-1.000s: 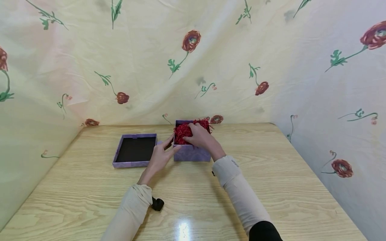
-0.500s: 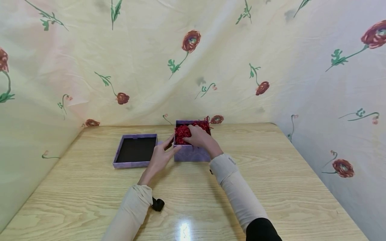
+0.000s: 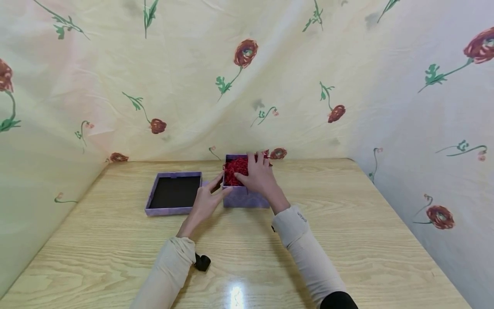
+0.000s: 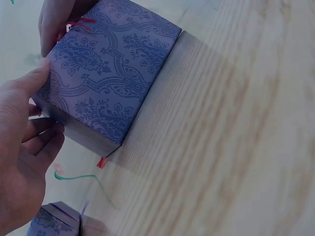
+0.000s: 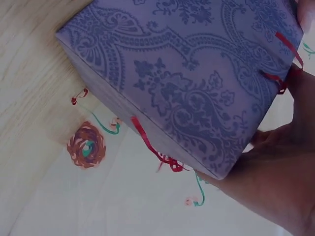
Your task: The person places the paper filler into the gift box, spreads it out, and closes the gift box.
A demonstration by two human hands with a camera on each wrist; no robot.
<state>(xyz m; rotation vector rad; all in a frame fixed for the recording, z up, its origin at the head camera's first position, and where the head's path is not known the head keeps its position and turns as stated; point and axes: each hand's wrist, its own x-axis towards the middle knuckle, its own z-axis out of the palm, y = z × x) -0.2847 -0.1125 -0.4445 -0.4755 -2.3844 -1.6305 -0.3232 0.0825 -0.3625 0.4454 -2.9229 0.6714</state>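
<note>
A purple patterned box (image 3: 244, 199) stands near the back of the table, filled with red shredded paper (image 3: 235, 171). My left hand (image 3: 204, 201) steadies the box at its front left corner, the thumb on the front face and the fingers against the left side, as the left wrist view shows at the box wall (image 4: 108, 64). My right hand (image 3: 263, 178) lies over the box opening with its fingers spread on the shredded paper; its fingertips are partly hidden. In the right wrist view, red strands (image 5: 147, 140) hang over the rim.
Left of the box lies its lid (image 3: 170, 212), inner side up and black within. A flowered cloth (image 3: 185, 86) hangs behind the wooden table (image 3: 115, 257) and at both sides. Black straps circle near both wrists, one strap (image 3: 202, 262) by the left sleeve.
My right hand has lifted slightly and shifted right, and its fingers have straightened and spread over the shredded paper. The left hand and the box have stayed in place.
</note>
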